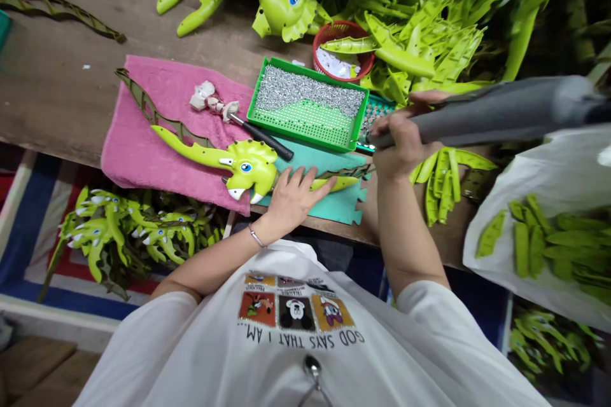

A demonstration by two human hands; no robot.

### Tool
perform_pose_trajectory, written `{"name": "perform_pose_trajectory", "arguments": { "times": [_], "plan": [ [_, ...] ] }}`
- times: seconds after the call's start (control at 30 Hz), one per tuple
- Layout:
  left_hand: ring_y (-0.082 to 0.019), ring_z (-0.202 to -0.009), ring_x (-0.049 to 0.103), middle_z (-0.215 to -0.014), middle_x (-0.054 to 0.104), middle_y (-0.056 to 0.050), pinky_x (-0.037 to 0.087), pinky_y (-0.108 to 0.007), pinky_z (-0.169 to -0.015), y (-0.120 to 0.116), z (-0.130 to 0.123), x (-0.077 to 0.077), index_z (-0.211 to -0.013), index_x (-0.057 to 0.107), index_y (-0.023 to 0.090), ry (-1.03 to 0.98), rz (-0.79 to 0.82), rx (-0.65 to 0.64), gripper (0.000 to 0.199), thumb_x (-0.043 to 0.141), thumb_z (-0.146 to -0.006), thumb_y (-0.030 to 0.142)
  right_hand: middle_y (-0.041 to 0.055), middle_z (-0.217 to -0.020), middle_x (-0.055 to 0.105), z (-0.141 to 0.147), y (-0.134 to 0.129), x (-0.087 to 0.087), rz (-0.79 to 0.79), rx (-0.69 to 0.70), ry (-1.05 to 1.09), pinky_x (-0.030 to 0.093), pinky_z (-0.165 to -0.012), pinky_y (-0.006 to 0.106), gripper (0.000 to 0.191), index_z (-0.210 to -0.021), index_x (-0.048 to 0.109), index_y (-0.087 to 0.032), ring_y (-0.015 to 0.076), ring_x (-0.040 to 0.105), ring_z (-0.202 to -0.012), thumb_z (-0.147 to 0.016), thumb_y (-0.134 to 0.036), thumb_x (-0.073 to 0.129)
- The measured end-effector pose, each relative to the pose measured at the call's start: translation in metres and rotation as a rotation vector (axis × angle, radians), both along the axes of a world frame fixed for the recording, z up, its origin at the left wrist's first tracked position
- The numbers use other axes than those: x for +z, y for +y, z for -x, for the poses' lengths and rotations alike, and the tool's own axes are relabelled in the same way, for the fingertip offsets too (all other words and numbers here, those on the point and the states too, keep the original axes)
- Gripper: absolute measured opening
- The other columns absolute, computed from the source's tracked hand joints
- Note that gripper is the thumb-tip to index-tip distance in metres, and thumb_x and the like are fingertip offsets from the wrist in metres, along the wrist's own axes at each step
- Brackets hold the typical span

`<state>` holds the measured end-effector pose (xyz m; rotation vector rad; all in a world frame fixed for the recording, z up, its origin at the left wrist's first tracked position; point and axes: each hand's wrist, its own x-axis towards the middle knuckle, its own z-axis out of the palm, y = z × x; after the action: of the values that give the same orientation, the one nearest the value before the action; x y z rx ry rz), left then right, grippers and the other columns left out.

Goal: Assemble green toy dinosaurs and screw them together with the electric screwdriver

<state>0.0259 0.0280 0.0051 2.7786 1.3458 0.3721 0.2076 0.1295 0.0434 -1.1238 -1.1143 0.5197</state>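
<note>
A green toy bow with a horned dinosaur head [252, 168] lies across the pink towel [138, 152] and the teal foam mat [329, 206]. My left hand [296, 197] rests on it just right of the head, fingers spread and pressing it down. My right hand [403, 140] is wrapped round the front end of a grey power screwdriver [496, 111], whose tip points left near the green tray's right corner. Silver screws fill the upper part of the green tray [308, 140]. A black-handled tool [267, 140] with a wrapped head lies between towel and tray.
Behind the tray stands a red basket [367, 67] of white pieces. Green parts [410, 44] pile up at the back right. A white bag [482, 229] of green pieces is at right; finished-looking dinosaur parts [114, 222] hang below the table's left front edge.
</note>
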Motion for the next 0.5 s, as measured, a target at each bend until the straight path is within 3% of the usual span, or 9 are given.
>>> {"name": "perform_pose_trajectory", "arguments": {
  "times": [0.13,0.23,0.37,0.5],
  "plan": [
    [-0.028,-0.119,0.062,-0.135,0.065,-0.01,0.049,-0.047,-0.096,0.0,-0.004,0.0,-0.147,0.049,0.037,0.012,0.004,0.023,0.056,0.045,-0.098,0.01,-0.0069,-0.052,0.04,-0.002,-0.049,0.013,-0.015,0.099,0.034,0.044,-0.045,0.032,0.033,-0.076,0.053,-0.026,0.0127,0.043,-0.041,-0.075,-0.055,0.07],
    [-0.029,-0.123,0.06,-0.138,0.063,-0.01,0.048,-0.047,-0.097,0.0,-0.005,0.004,-0.148,0.047,0.038,0.016,0.086,0.029,0.058,0.043,-0.098,0.009,-0.0054,-0.048,0.04,-0.001,-0.072,0.008,0.023,0.151,-0.007,0.044,-0.045,0.033,0.039,-0.063,0.047,-0.025,0.013,0.042,-0.04,-0.08,-0.054,0.065],
    [-0.028,-0.125,0.059,-0.141,0.061,-0.01,0.046,-0.048,-0.1,0.001,-0.006,0.009,-0.15,0.045,0.039,-0.005,0.191,0.046,0.059,0.044,-0.099,0.011,-0.0058,-0.048,0.044,0.0,-0.077,-0.006,-0.01,0.168,0.007,0.044,-0.045,0.032,0.037,-0.062,0.048,-0.024,0.0126,0.044,-0.039,-0.082,-0.05,0.066],
    [-0.028,-0.128,0.058,-0.143,0.06,-0.01,0.045,-0.049,-0.102,0.001,-0.006,0.009,-0.151,0.044,0.039,-0.004,0.187,0.036,0.06,0.045,-0.098,0.01,-0.0077,-0.049,0.049,0.0,-0.075,-0.012,0.002,0.227,0.071,0.044,-0.045,0.031,0.03,-0.072,0.05,-0.026,0.0136,0.047,-0.04,-0.079,-0.046,0.071]
  ]
}}
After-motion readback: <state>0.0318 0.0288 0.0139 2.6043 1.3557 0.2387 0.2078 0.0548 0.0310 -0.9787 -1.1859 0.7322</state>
